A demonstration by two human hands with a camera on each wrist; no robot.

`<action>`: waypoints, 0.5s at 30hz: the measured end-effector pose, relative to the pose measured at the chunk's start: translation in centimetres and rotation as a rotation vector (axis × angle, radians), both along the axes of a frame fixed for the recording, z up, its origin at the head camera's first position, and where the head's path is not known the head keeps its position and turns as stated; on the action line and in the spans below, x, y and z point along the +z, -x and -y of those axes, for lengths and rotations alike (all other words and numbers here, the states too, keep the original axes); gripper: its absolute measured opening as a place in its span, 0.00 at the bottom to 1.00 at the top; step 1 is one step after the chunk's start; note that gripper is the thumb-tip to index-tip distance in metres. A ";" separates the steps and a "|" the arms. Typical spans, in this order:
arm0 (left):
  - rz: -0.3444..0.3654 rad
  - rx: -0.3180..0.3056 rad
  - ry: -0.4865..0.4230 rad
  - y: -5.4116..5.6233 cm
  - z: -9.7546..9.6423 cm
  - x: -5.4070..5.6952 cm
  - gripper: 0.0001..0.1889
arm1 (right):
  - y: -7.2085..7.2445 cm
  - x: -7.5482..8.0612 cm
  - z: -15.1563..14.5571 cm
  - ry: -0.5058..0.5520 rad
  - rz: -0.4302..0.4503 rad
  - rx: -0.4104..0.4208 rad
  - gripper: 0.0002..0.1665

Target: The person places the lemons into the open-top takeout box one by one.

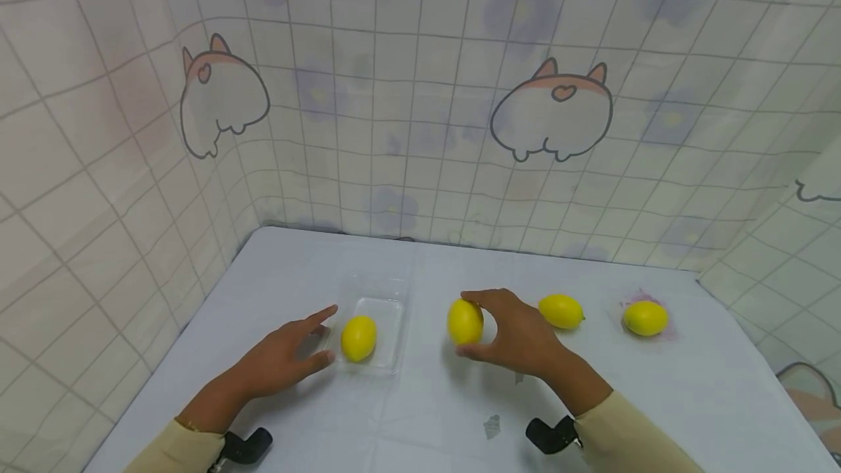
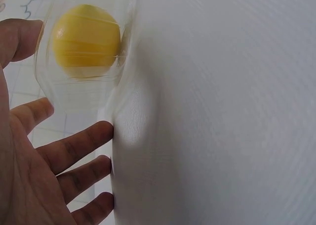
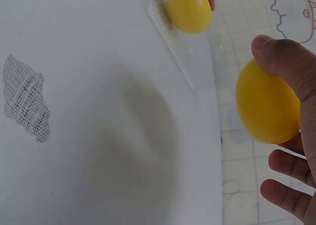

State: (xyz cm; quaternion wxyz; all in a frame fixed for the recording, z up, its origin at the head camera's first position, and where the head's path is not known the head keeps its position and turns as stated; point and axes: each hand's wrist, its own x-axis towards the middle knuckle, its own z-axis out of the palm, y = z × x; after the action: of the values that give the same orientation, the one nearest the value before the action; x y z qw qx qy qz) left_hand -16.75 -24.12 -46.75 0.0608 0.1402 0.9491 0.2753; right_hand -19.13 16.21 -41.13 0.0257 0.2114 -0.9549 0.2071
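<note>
Between thumb and fingers my right hand [image 1: 519, 334] pinches a yellow lemon [image 1: 465, 322], held above the table to the right of a clear plastic container [image 1: 389, 341]. The right wrist view shows this lemon [image 3: 268, 104] off the surface, its shadow below. Another lemon [image 1: 358, 339] lies inside the container, in its left part. My left hand [image 1: 279, 356] is at the container's left side with fingers spread and nothing in its grasp. In the left wrist view the thumb is by the container's clear wall [image 2: 81, 94]; whether it touches cannot be told.
Two more lemons lie on the table to the right: one lemon [image 1: 561, 311] just beyond my right hand, the other lemon [image 1: 646, 318] on a pinkish stain. A grey patch [image 1: 492, 426] marks the white tablecloth [image 1: 434, 414] near the front. A tiled-pattern curtain [image 1: 420, 108] hangs behind.
</note>
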 end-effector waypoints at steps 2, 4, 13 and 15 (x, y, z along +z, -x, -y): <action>0.005 0.006 0.001 0.0 0.0 -0.1 0.42 | 0.1 0.0 0.5 0.000 0.005 0.000 0.51; 0.006 0.006 0.002 0.0 0.0 0.0 0.43 | 0.1 0.0 0.9 0.002 0.008 0.002 0.51; 0.013 0.008 0.000 -0.1 -0.1 0.3 0.42 | 0.7 -0.4 2.8 0.010 0.003 0.027 0.51; 0.013 0.008 0.001 -0.1 -0.1 0.2 0.42 | 0.8 -0.4 3.1 0.011 -0.006 0.040 0.51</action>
State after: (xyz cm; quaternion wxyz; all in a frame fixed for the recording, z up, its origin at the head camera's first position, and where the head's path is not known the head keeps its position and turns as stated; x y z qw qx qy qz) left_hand -16.69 -23.99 -46.52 0.0658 0.1348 0.9493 0.2761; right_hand -19.89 13.09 -41.51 0.0254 0.2308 -0.9493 0.2121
